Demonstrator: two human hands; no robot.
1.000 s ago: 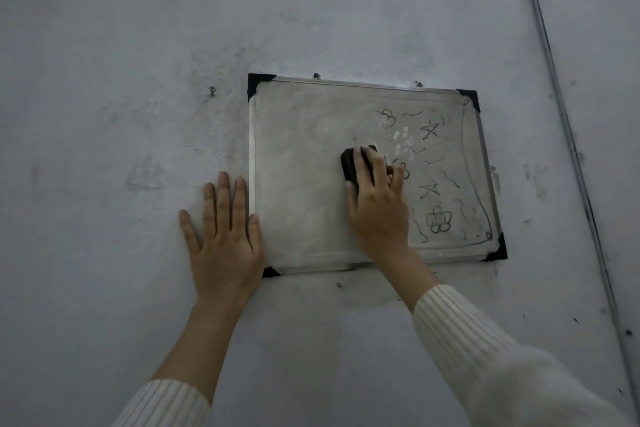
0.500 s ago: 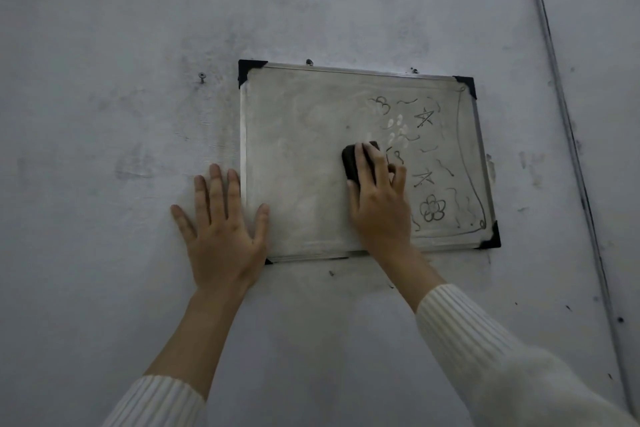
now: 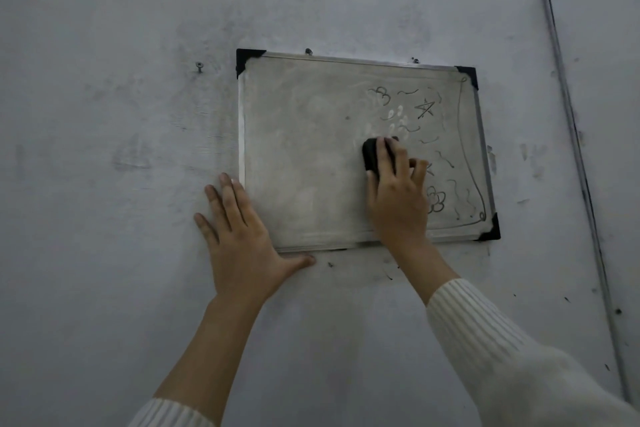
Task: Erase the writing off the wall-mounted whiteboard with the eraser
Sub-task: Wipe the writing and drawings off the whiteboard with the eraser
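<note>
A small metal-framed whiteboard (image 3: 298, 156) with black corner caps hangs on the grey wall. Its left half is smeared and wiped; black doodles (image 3: 424, 109) of stars, a flower and squiggles fill the right part. My right hand (image 3: 398, 198) presses a black eraser (image 3: 371, 154) flat on the board just left of the doodles, fingers over its top. My left hand (image 3: 239, 236) lies flat with fingers spread over the board's lower left corner, thumb under the bottom edge.
A screw (image 3: 198, 65) sticks out of the wall left of the board, and two hangers sit on its top edge. A thin vertical strip (image 3: 568, 107) runs down the wall to the right. The wall is scuffed and stained.
My left hand has slid right onto the board's lower left corner, thumb now under the edge. The right hand and eraser stay at nearly the same spot on the board.
</note>
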